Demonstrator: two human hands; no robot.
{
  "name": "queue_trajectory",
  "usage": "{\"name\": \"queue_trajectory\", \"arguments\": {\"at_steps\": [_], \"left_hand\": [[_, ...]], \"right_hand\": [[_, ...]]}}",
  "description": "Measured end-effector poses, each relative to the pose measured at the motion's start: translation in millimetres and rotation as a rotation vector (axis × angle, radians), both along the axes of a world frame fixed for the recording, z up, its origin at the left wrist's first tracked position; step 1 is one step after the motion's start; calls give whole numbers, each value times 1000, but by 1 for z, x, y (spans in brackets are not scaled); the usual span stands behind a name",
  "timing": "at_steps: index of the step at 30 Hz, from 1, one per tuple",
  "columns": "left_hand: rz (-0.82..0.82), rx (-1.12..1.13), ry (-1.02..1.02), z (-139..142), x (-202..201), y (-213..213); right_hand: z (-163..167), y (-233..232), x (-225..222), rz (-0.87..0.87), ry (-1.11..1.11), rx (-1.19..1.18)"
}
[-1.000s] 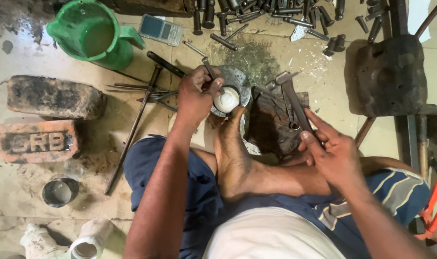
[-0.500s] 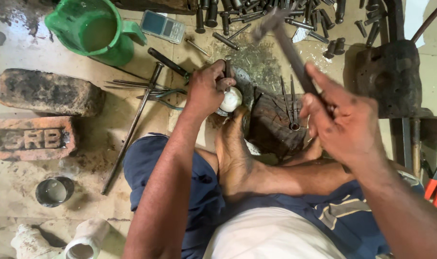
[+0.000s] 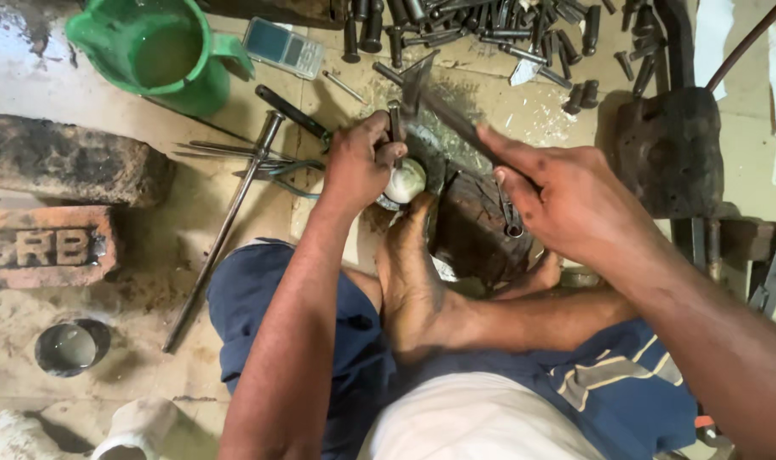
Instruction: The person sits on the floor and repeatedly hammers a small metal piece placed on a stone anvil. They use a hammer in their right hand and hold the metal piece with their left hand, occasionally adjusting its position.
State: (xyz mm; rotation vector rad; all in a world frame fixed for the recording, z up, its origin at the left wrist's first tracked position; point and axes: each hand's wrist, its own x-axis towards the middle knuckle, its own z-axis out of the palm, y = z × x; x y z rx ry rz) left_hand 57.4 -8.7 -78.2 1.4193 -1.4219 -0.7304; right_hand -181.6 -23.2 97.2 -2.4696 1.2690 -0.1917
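Left hand [image 3: 358,166] fisted low, right hand [image 3: 575,200] raised, fingers [image 3: 511,153] curled, bare foot [image 3: 409,273] forward

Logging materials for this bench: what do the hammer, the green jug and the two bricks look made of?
Hammer in the right hand: dark, dull metal head and shaft, probably steel, motion-blurred. Green jug: glossy moulded plastic, cloudy liquid inside. Upper brick: probably fired clay, soot-blackened and rough. Lower brick: reddish clay with raised moulded letters, dusty matte.

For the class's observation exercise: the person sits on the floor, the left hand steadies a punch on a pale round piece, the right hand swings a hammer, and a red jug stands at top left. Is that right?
Not quite. In the head view the jug is green, not red. The rest holds: left hand steadies the punch on the pale round piece, and right hand swings the hammer.
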Motion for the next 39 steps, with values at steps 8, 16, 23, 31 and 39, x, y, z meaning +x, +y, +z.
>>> {"name": "queue_trajectory", "arguments": {"at_steps": [8, 16, 23, 31, 39], "left_hand": [[36, -23, -31, -18, 7, 7], [124, 13, -26, -17, 8, 24], [385, 164, 1008, -10, 20, 52], [133, 177, 943, -15, 19, 43], [56, 99, 682, -32, 19, 30]], "right_hand": [[11, 4, 23, 47, -96, -27], [20, 9, 44, -66, 154, 218], [23, 27, 30, -288, -136, 177], [2, 27, 2, -339, -110, 479], [5, 36, 5, -434, -13, 428]]}}
